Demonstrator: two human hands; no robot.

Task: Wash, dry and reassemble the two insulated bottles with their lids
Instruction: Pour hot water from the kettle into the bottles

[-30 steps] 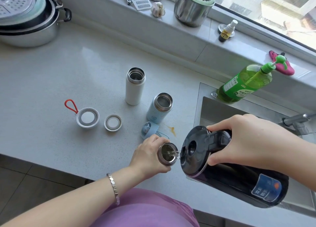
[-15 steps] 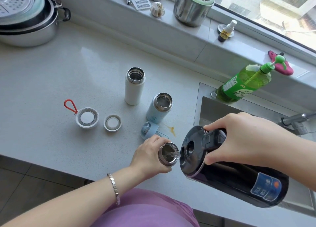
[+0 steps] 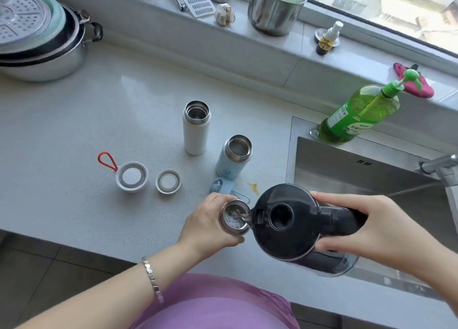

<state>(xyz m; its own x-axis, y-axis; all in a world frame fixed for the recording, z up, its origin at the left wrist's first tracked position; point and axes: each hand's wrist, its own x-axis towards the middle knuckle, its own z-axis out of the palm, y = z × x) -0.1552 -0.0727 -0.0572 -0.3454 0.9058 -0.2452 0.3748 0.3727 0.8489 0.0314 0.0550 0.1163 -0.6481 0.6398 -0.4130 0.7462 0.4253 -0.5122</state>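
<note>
Water is being poured from a black kettle (image 3: 287, 222), gripped at the handle by the right hand (image 3: 379, 232), into a small steel cup (image 3: 234, 221) held upright in the curled fingers of the left hand (image 3: 208, 226). The washing step is judged to be in hand. The white bottle (image 3: 197, 133) and blue bottle (image 3: 233, 165) stand open on the counter (image 3: 99, 120), the red-looped lid (image 3: 131, 177) lying near. Next, the kettle should be levelled before the cup overflows

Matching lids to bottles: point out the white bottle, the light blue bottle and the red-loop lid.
white bottle (image 3: 195, 138): head view, white side wall.
light blue bottle (image 3: 228, 167): head view, blue side wall.
red-loop lid (image 3: 131, 176): head view, pale inner disc.
</note>
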